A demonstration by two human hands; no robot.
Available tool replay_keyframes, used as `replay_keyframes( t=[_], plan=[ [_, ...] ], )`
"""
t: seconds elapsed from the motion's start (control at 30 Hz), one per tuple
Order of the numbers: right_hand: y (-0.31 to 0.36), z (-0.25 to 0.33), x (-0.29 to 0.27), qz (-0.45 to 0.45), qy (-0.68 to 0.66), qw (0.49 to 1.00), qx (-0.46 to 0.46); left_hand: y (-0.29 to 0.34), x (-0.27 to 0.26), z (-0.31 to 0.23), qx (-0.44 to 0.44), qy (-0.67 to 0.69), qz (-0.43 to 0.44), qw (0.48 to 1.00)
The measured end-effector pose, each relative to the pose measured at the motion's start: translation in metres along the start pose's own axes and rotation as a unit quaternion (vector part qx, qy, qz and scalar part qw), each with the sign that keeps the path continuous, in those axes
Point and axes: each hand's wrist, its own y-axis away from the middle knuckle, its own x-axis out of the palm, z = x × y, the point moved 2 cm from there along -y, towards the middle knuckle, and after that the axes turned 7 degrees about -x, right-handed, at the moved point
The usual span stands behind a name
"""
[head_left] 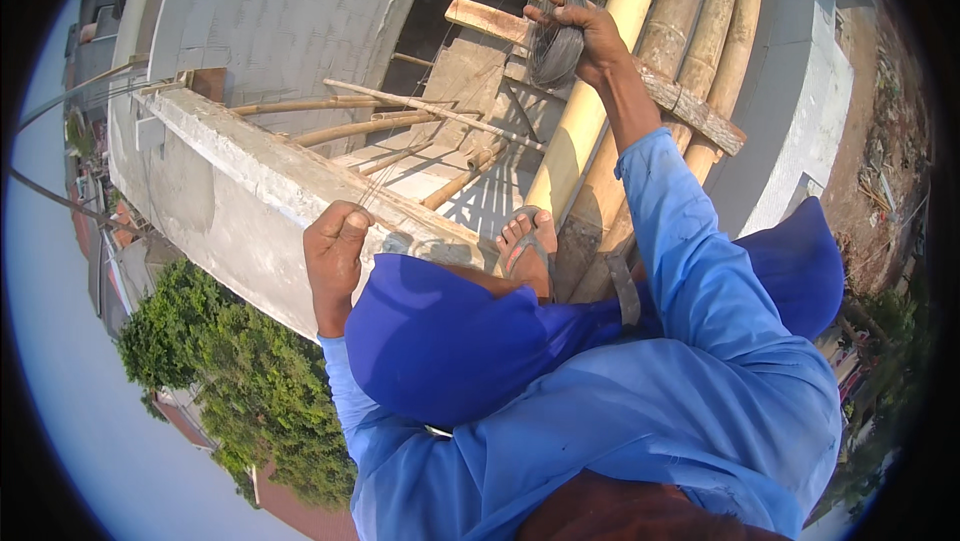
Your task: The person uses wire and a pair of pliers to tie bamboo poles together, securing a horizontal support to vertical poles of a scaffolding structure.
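My right hand [598,44] is raised at the upper middle, its fingers closed round a looped bundle of thin dark-grey wire [556,53]. The bundle hangs below the hand and also runs up past the top edge. My left hand [335,253] is a closed fist beside the top of the concrete wall. Fine wire strands [376,181] rise from between its thumb and fingers; how far they reach into the fist is hidden. Behind the wire bundle, a short wooden plank [690,111] lies across the bamboo poles [680,31].
My sandalled foot [528,246] rests between the concrete ledge [225,146] and the poles. Beyond the ledge, thinner bamboo sticks [400,106] cross above a deep drop. Grey block walls [270,21] rise at the far left. Treetops [250,371] show far below on the left.
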Motion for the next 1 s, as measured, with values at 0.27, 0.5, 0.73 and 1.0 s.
replay_keyframes(
  t=[0.27, 0.5, 0.73, 1.0],
  plan=[
    [-0.012, -0.005, -0.01, -0.052, 0.019, 0.993, -0.104, -0.001, -0.051, -0.02, 0.131, 0.226, -0.123, 0.957],
    [0.008, -0.027, 0.028, 0.0, 0.098, 0.994, -0.05, -0.111, 0.119, -0.03, 0.146, 0.043, 0.061, 0.987],
    [0.017, -0.033, 0.018, 0.002, 0.176, 0.984, 0.013, -0.106, 0.14, -0.025, 0.218, -0.142, 0.065, 0.963],
    [0.009, -0.042, 0.008, -0.062, 0.022, 0.997, 0.046, -0.065, 0.095, -0.031, 0.279, -0.218, 0.073, 0.932]
  ],
)
